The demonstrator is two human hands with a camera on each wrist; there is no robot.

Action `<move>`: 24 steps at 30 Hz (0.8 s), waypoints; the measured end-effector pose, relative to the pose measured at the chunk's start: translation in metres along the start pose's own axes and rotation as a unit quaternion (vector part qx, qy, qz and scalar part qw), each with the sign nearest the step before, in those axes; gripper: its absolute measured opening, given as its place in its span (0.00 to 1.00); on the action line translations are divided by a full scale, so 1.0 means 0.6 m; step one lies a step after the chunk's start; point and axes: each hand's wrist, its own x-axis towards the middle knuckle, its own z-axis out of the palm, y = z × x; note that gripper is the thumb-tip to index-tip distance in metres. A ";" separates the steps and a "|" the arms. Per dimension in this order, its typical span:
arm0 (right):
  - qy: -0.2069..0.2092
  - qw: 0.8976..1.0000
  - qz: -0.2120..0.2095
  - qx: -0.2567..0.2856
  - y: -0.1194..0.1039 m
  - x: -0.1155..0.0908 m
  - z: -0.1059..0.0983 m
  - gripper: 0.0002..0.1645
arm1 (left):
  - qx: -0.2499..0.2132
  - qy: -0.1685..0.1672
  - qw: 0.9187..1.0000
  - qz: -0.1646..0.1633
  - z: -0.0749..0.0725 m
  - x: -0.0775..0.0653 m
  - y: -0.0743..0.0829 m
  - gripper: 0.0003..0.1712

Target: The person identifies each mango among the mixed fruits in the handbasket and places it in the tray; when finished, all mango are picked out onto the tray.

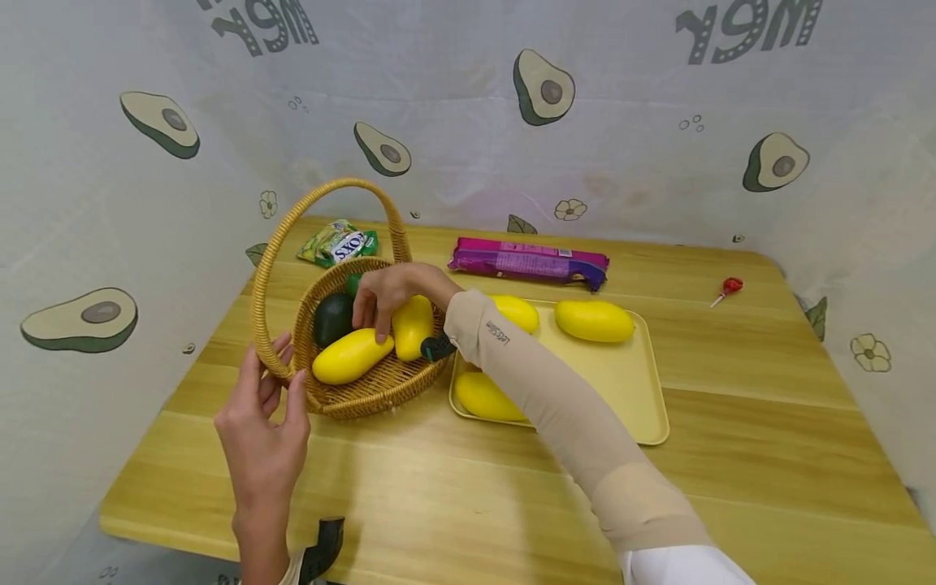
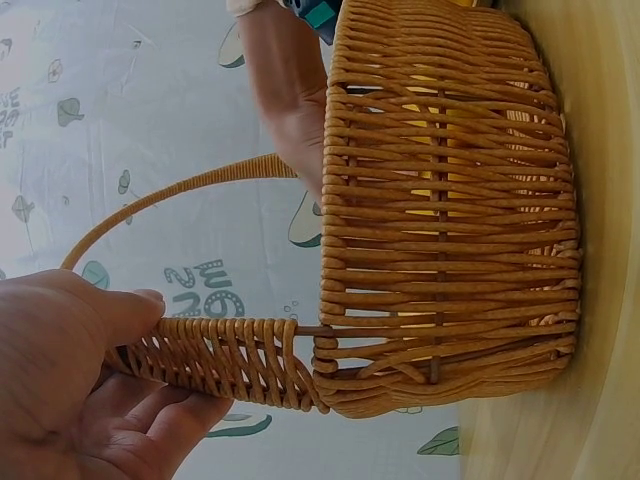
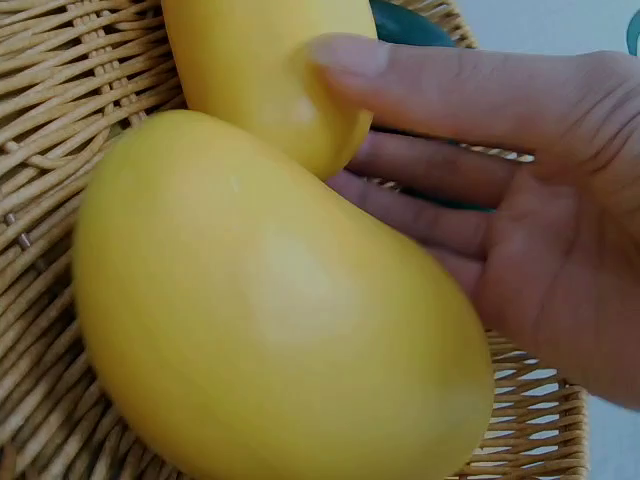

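Observation:
A woven wicker basket (image 1: 380, 400) with a tall arched handle stands on the left of the table. My left hand (image 1: 265, 431) grips the base of that handle, thumb on one side and fingers on the other, clearly seen in the left wrist view. Inside the basket, my right hand (image 1: 387, 294) pinches the end of a yellow mango (image 1: 349, 357); its thumb (image 3: 350, 58) lies on the skin and the other fingers pass behind. A second yellow mango (image 3: 280, 310) lies beside it, under the wrist. A dark green avocado-like fruit (image 1: 333, 319) sits at the basket's left.
Right of the basket, a pale yellow tray (image 1: 621, 390) bears three visible mangoes (image 1: 594, 321), partly covered by my right forearm. Behind are a green snack bag (image 1: 340, 244) and a long purple packet (image 1: 526, 262). A red lollipop (image 1: 731, 286) lies far right.

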 end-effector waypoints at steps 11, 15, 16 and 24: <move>0.023 0.997 -0.065 -0.028 0.009 -0.008 -0.002 0.28 | -0.004 0.004 1.000 0.003 0.003 -0.001 -0.004 0.32; 0.047 0.995 -0.088 -0.008 0.006 -0.019 -0.002 0.29 | -0.006 0.000 1.000 0.001 0.003 -0.001 -0.002 0.32; 0.053 0.994 -0.092 -0.004 0.005 -0.022 -0.002 0.29 | -0.006 -0.001 1.000 -0.001 0.003 -0.001 -0.001 0.32; 0.074 0.989 -0.121 -0.039 -0.003 -0.054 -0.003 0.26 | 0.008 -0.008 1.000 -0.011 -0.001 -0.002 0.001 0.31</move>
